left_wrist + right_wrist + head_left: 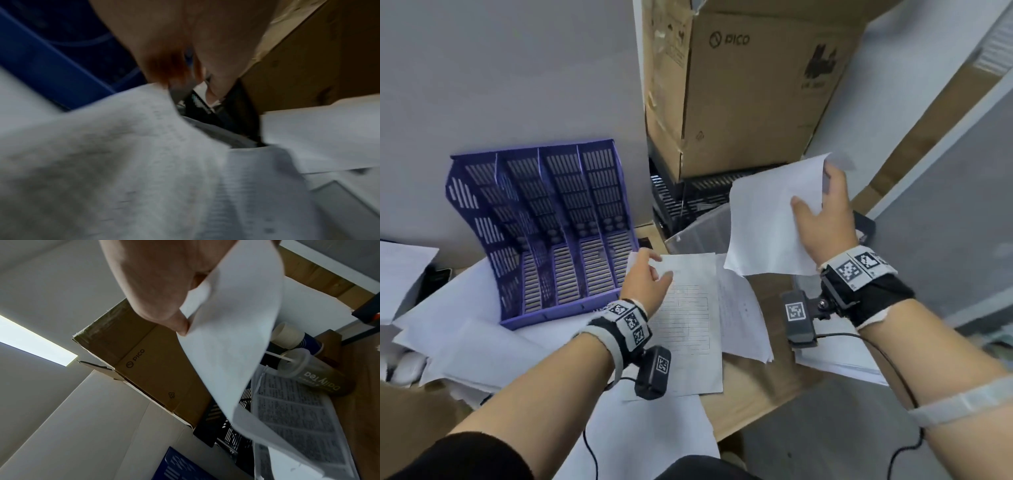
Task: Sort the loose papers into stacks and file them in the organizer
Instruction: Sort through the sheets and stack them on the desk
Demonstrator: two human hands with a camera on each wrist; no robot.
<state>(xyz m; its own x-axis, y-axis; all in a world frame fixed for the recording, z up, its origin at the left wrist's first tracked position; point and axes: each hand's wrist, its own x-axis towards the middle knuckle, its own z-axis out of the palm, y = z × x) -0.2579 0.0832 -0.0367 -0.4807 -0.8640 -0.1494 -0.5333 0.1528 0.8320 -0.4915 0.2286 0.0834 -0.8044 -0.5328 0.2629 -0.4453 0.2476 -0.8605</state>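
Observation:
A purple slotted organizer lies on its back on the desk at the left, its compartments showing no paper. My right hand holds a blank white sheet lifted above the desk, thumb on top; in the right wrist view the sheet curves down from the hand. My left hand pinches the top left corner of a printed form lying on the desk beside the organizer. The left wrist view is blurred; it shows my left hand at the form's edge.
Loose sheets spread under and around the organizer, with more printed pages to the right. A PICO cardboard box stands on a black tray behind. Paper cups and a Daily Tea cup lie at the right.

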